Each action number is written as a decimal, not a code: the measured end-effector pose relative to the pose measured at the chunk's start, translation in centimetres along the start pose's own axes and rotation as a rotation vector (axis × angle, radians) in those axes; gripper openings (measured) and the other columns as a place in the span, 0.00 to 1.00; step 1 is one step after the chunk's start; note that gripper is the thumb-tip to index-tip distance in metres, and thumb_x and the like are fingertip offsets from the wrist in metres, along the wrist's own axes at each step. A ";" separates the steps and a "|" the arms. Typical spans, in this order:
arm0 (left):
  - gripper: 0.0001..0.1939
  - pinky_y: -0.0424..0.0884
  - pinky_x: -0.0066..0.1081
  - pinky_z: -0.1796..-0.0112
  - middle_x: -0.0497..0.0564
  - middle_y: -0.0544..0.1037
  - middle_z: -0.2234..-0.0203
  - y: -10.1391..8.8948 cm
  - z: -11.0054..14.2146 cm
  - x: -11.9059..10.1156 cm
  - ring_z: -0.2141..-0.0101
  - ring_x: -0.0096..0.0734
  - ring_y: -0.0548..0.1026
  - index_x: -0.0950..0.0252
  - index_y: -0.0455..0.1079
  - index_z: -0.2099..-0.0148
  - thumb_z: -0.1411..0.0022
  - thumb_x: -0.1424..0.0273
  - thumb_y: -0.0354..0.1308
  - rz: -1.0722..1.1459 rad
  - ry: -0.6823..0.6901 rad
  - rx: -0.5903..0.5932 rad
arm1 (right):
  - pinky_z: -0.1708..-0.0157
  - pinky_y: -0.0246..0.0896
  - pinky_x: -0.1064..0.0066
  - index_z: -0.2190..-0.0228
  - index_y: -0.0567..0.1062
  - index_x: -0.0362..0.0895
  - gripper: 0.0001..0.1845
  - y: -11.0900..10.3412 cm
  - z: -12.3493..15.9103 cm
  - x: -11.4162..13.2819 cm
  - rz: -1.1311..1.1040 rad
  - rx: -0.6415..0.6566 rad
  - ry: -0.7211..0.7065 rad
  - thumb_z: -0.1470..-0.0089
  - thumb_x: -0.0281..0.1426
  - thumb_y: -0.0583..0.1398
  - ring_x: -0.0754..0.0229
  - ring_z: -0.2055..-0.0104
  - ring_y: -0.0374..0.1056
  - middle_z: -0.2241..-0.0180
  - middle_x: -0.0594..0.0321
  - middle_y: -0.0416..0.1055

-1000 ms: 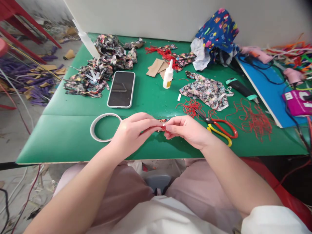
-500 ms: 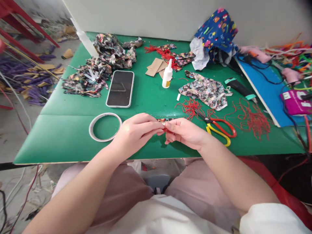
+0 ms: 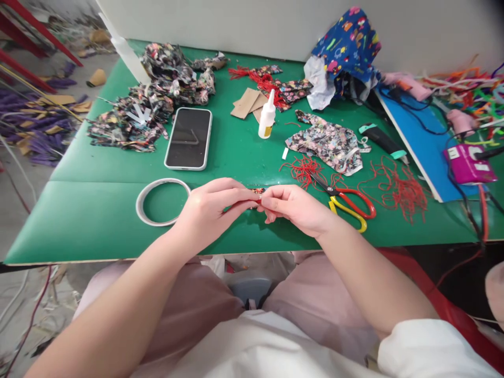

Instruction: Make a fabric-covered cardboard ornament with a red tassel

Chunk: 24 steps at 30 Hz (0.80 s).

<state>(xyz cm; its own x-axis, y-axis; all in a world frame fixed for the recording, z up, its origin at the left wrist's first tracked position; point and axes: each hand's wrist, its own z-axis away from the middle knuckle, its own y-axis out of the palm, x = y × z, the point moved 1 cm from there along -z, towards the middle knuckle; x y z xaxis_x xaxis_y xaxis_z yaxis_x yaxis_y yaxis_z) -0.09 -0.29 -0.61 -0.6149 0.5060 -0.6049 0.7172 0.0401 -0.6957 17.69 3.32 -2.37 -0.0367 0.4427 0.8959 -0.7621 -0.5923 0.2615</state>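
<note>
Fingertips of my left hand [image 3: 220,207] and my right hand [image 3: 291,207] meet above the front of the green table [image 3: 98,210]. Both are closed in a pinch on red thread [image 3: 259,201], mostly hidden by the fingers. Just behind it shows a small strip of dark floral fabric [image 3: 258,191]. To the right of my right hand lie scissors [image 3: 346,202] with one red and one yellow handle. A tangle of red threads [image 3: 303,170] is by their blades. A white tape roll [image 3: 142,214] lies beside my left hand.
A phone [image 3: 189,139], a small glue bottle [image 3: 266,118] and cardboard pieces [image 3: 247,103] lie beyond my hands. Floral scraps [image 3: 157,100] and a tall white bottle [image 3: 129,58] are back left. A floral cloth piece [image 3: 326,142], black-and-teal cutter [image 3: 381,142] and cables [image 3: 468,199] are right.
The view has shifted slightly, so the table contents sit further left and higher. My fingertips stay together on the red thread, with their grip slightly altered. A rounded skin-coloured shape appears at the right edge.
</note>
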 end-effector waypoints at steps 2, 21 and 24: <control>0.09 0.68 0.24 0.64 0.48 0.76 0.68 0.0 -0.1 0.0 0.67 0.25 0.73 0.60 0.74 0.62 0.40 0.69 0.52 0.016 -0.015 0.002 | 0.74 0.59 0.77 0.75 0.72 0.41 0.12 0.1 0.0 0.1 0.018 -0.002 -0.011 0.53 0.38 0.61 0.72 0.78 0.60 0.79 0.69 0.67; 0.10 0.68 0.24 0.67 0.47 0.77 0.70 -0.6 -0.2 -0.2 0.69 0.26 0.74 0.60 0.74 0.64 0.40 0.66 0.51 -0.013 -0.110 0.021 | 0.66 0.60 0.72 0.70 0.71 0.42 0.10 -0.6 0.5 0.9 0.398 -0.049 -0.162 0.47 0.36 0.56 0.67 0.71 0.65 0.75 0.66 0.68; 0.08 0.67 0.22 0.69 0.45 0.78 0.71 -0.6 -0.2 -0.2 0.71 0.24 0.74 0.60 0.73 0.64 0.41 0.67 0.53 0.001 -0.119 0.024 | 0.66 0.61 0.72 0.71 0.70 0.42 0.11 -0.8 0.5 0.8 0.409 -0.016 -0.152 0.46 0.37 0.54 0.66 0.70 0.66 0.75 0.66 0.69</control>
<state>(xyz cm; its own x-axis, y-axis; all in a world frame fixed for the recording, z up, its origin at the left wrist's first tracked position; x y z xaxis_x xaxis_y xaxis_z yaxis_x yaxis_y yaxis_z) -0.36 -0.24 0.03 -0.6499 0.4000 -0.6463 0.7108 0.0187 -0.7032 18.58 3.78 -1.68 -0.2428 0.0689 0.9676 -0.7148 -0.6871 -0.1304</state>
